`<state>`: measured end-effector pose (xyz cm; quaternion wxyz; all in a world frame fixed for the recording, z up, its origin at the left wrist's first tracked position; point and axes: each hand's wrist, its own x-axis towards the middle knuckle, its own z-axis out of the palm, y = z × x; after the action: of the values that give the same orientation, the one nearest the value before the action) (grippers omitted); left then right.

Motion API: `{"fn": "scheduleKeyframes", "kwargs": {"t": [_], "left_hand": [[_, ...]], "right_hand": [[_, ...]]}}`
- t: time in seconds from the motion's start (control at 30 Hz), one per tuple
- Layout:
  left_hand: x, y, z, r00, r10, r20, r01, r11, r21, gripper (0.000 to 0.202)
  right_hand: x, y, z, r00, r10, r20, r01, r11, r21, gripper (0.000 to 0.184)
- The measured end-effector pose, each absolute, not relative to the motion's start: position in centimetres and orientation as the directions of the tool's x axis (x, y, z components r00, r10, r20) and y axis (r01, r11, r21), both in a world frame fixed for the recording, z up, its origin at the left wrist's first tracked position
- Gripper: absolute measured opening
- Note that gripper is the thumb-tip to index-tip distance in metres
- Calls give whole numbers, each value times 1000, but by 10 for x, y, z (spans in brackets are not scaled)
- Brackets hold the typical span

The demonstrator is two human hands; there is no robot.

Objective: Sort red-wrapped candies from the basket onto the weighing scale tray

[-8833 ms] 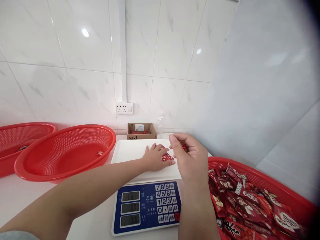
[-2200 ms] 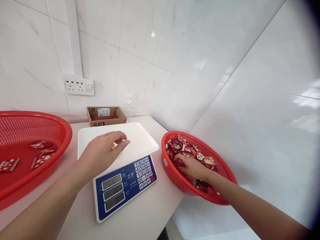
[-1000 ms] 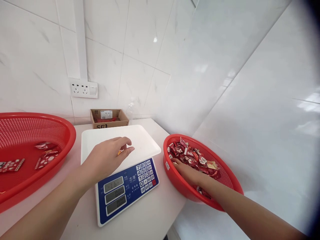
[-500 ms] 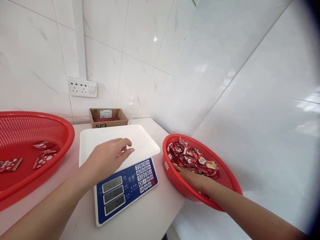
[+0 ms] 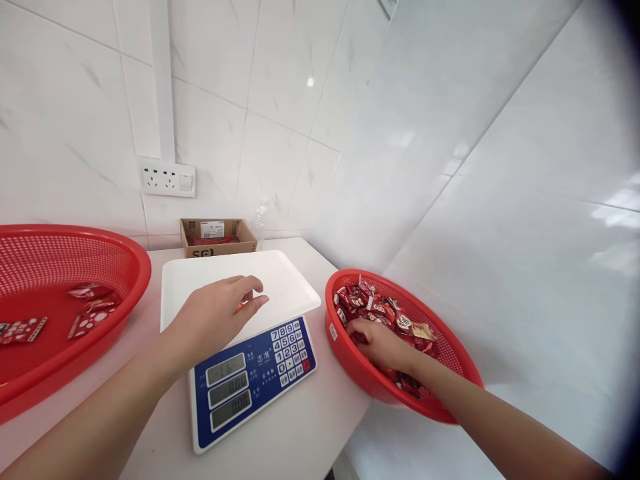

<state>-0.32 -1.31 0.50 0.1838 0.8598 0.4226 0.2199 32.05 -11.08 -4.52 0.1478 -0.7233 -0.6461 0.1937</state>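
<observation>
Hardly anything has shifted on my left since half a second ago: the big red basket [image 5: 75, 260] keeps its few packets [image 5: 90, 310], and the left hand [image 5: 215, 320] still hovers over the white tray [image 5: 285, 280] of the scale [image 5: 250, 380]. Its fingers are loosely bent, thumb and forefinger pinching a small red-orange piece [image 5: 241, 307]. Further right is the real change: the right hand [image 5: 380, 343] has slid up into the heap of red packets [image 5: 385, 307] in the smaller basket [image 5: 365, 377], fingers curled down. Whether they have closed on one, I cannot tell.
</observation>
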Motion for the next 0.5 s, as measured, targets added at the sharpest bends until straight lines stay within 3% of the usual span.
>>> {"fn": "scheduleKeyframes", "kwargs": {"t": [0.13,0.23,0.37,0.5], "left_hand": [[-2,-13,4,554,802,223,639,-581,504,36],[-2,-12,3,559,797,229,625,-587,515,36],[-2,-13,1,566,793,224,576,-575,581,37],[-1,-19,0,609,772,181,360,-473,804,38]], "right_hand": [[342,-109,-40,301,952,-48,702,-256,-664,23],[344,-108,-27,420,907,-31,518,-268,-812,18],[325,-107,-3,498,865,-54,231,-193,-954,23],[283,-105,15,521,854,0,14,-9,-1000,29]]}}
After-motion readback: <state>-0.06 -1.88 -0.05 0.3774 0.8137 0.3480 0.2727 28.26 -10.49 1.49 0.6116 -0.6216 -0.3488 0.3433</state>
